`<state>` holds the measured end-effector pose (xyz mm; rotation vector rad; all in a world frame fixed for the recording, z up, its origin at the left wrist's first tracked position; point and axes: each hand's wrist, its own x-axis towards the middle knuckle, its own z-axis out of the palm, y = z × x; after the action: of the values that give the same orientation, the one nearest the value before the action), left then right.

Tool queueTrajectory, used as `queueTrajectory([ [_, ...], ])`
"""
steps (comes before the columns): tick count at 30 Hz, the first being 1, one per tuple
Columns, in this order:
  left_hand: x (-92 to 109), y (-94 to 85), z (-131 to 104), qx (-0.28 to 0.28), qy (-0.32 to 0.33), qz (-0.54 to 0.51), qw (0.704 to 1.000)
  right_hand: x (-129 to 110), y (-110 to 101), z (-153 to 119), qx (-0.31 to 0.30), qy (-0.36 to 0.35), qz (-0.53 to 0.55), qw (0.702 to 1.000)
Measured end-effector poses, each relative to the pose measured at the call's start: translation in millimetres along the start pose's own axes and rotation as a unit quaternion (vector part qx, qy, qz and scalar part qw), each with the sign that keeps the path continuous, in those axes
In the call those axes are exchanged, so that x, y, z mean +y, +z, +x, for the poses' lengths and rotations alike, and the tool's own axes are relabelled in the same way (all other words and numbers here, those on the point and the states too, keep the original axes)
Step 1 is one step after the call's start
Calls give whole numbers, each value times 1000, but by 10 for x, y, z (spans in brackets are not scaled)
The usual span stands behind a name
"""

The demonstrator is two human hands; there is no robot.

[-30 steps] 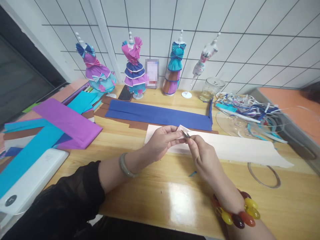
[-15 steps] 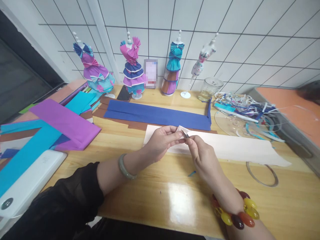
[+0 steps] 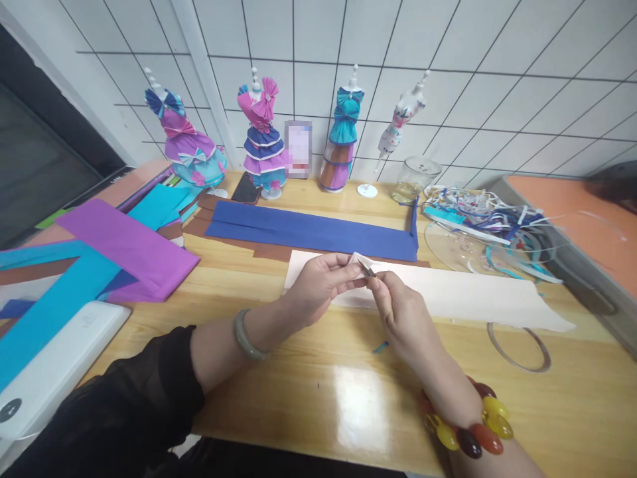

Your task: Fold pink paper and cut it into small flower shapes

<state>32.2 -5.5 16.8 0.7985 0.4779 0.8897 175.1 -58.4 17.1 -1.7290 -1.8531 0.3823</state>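
Your left hand (image 3: 319,287) pinched the small white piece (image 3: 355,258), seemingly light, soft, easily creased, best held by its edge; your right hand (image 3: 411,320) gripped the slim metal tool (image 3: 369,270).

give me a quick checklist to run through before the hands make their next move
1. Left hand pinches the small pale piece: ok
2. Right hand grips the small metal tool: ok
3. Tool blades well away from the left fingers: not ok, they look very close
4. Blades open or shut: cannot tell, too small
5. Tabletop in front of the hands free of scraps: not ok, a blue scrap lies there
6. Glass jar upright: ok
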Motion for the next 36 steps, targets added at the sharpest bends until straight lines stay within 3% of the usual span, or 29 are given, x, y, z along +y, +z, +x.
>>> queueTrajectory([
  [18,-22,63,-18,2,-2,-73,997,12,46,-17,25,8,31,999],
  [28,-8,69,-23,10,6,-41,999,6,42,-15,13,23,52,998],
  [36,-59,70,-28,21,-36,-103,994,8,74,-1,33,15,76,996],
])
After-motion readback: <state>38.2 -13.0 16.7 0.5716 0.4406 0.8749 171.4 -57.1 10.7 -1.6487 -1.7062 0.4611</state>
